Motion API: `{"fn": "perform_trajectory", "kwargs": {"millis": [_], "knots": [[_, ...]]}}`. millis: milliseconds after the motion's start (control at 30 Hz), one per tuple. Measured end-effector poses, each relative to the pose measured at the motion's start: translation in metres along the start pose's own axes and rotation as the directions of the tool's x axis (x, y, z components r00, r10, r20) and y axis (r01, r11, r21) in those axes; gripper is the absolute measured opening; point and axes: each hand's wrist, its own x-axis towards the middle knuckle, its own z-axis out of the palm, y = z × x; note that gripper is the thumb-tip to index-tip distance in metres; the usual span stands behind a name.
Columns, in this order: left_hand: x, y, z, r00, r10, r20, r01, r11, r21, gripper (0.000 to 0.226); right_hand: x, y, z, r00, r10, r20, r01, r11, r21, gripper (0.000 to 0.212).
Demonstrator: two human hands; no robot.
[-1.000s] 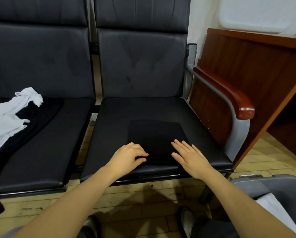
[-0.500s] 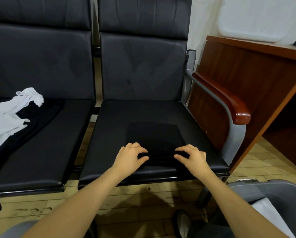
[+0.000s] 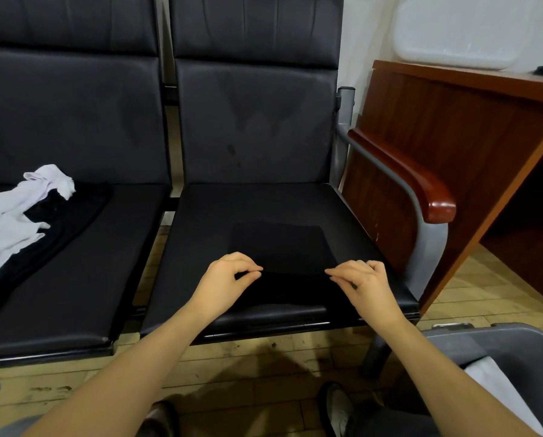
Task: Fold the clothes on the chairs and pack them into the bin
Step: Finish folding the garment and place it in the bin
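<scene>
A folded black garment [image 3: 279,247] lies flat on the seat of the right black chair [image 3: 257,200]. My left hand [image 3: 226,282] pinches its near left edge between thumb and fingers. My right hand [image 3: 363,285] pinches the near right edge the same way, and the near part of the cloth is lifted a little off the seat. On the left chair [image 3: 74,263] lie a crumpled white garment [image 3: 8,222] and a black garment [image 3: 58,228] under it. The grey bin [image 3: 500,345] stands at the lower right with something white [image 3: 497,389] inside.
A wooden desk [image 3: 453,130] stands to the right of the chairs, close against the wood-topped armrest [image 3: 421,184]. A white tray-like object [image 3: 459,29] sits on the desk. My shoes [image 3: 336,408] rest on the wooden floor below the seat.
My right hand went from lying flat on the garment to curling and pinching its edge. My left hand closed its pinch too, and the near edge of the cloth rose slightly.
</scene>
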Motion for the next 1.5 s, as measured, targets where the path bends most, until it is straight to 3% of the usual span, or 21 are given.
{"fn": "perform_trajectory", "kwargs": {"millis": [167,267,367,467,533,633,700,833,933,1067,1233,1333,1500], "knots": [[-0.004,-0.005,-0.010,0.973,0.228,-0.037,-0.217,0.959,0.183,0.015,-0.007,0.006,-0.006,0.993,-0.053,-0.107,0.046,0.997,-0.065,0.022],[-0.012,-0.009,-0.011,0.932,0.346,0.110,-0.362,0.875,0.321,0.028,-0.014,0.002,-0.006,0.991,-0.119,-0.058,0.113,0.989,-0.093,0.028],[-0.019,-0.013,-0.004,0.919,0.311,0.244,-0.384,0.849,0.364,0.029,-0.023,-0.001,0.000,0.991,0.099,0.090,-0.106,0.992,0.075,0.033],[-0.017,-0.010,-0.003,0.948,0.228,0.220,-0.294,0.894,0.338,0.026,-0.018,-0.005,0.001,0.959,0.282,0.016,-0.279,0.938,0.207,0.029],[-0.015,-0.008,0.000,0.954,0.250,0.166,-0.294,0.885,0.360,0.028,-0.009,-0.007,0.000,0.918,0.397,-0.023,-0.391,0.911,0.130,0.020],[-0.011,-0.005,0.007,0.965,0.219,0.143,-0.258,0.891,0.374,0.028,-0.001,-0.009,0.006,0.804,0.590,0.072,-0.590,0.807,-0.017,0.023],[-0.009,-0.003,0.011,0.975,0.176,0.135,-0.215,0.898,0.384,0.031,0.000,-0.013,0.013,0.767,0.624,0.151,-0.623,0.780,-0.061,0.024],[-0.003,-0.004,0.016,0.997,0.051,0.061,-0.074,0.869,0.490,0.046,0.004,-0.015,0.019,0.766,0.629,0.135,-0.639,0.768,0.042,0.008],[-0.004,-0.006,0.014,0.997,-0.036,0.062,-0.002,0.852,0.523,0.056,0.001,-0.013,0.020,0.775,0.627,0.078,-0.632,0.771,0.084,0.009],[-0.012,-0.010,0.011,0.998,0.058,0.013,-0.057,0.862,0.504,0.051,-0.006,-0.015,0.014,0.794,0.606,-0.046,-0.588,0.786,0.189,0.011],[-0.023,-0.018,0.005,0.995,0.098,-0.034,-0.076,0.912,0.402,0.034,-0.003,-0.010,0.010,0.750,0.651,-0.116,-0.580,0.732,0.357,0.004],[-0.024,-0.024,-0.003,0.987,0.163,0.010,-0.156,0.928,0.338,0.020,-0.006,-0.009,0.006,0.806,0.578,-0.130,-0.518,0.794,0.317,0.004],[-0.022,-0.026,-0.011,0.978,0.198,-0.059,-0.173,0.939,0.297,0.014,-0.008,-0.007,-0.003,0.886,0.456,-0.086,-0.421,0.868,0.264,0.015]]}}
